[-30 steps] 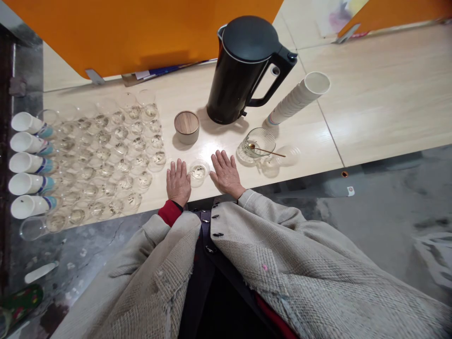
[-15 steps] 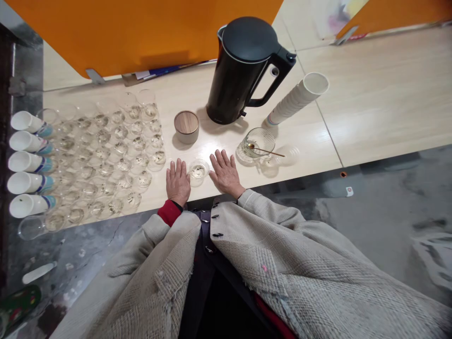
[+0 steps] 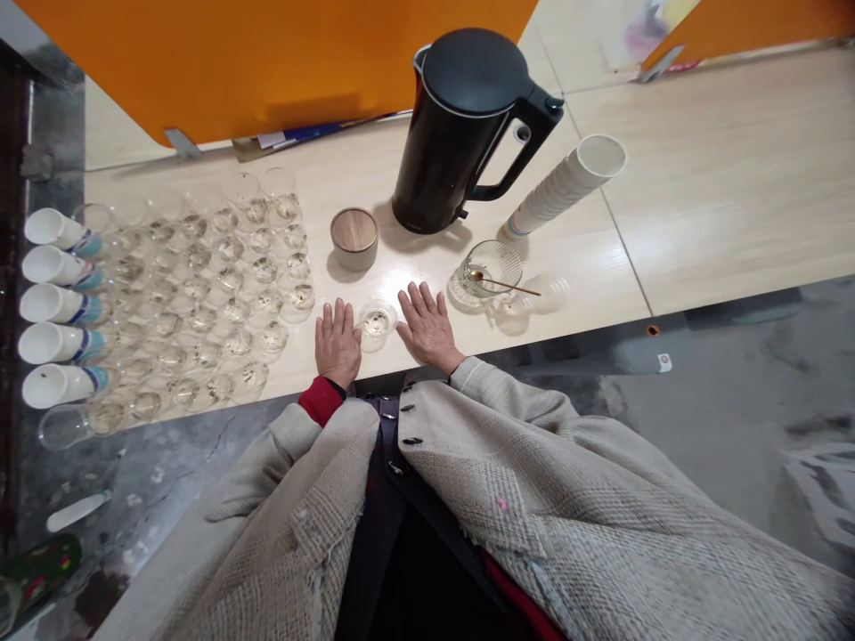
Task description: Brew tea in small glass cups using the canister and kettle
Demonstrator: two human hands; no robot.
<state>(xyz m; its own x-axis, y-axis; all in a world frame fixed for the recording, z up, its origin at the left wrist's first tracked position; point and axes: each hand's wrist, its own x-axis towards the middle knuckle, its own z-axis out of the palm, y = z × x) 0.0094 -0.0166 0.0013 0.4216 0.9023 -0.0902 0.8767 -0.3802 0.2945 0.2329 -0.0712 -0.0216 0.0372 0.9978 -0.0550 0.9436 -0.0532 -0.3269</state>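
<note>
Both palms lie flat on the pale wooden table. My left hand is open, fingers stretched forward, just left of a small clear cup with dark flakes at its bottom. On the cup's other side my right hand rests open with its fingers spread. Neither hand holds anything. Beyond the left hand stands a small round pot with a wooden lid. Right of the right hand is a ribbed glass bowl with a gold-coloured spoon leaning in it.
Rows of clear cups with dark flakes fill the table's left part, with several white paper cups at their edge. A black kettle and a leaning paper cup stack stand behind. An orange divider borders the back.
Both hands stay flat in the same places beside the cup. Only the camera's view has shifted very slightly.
</note>
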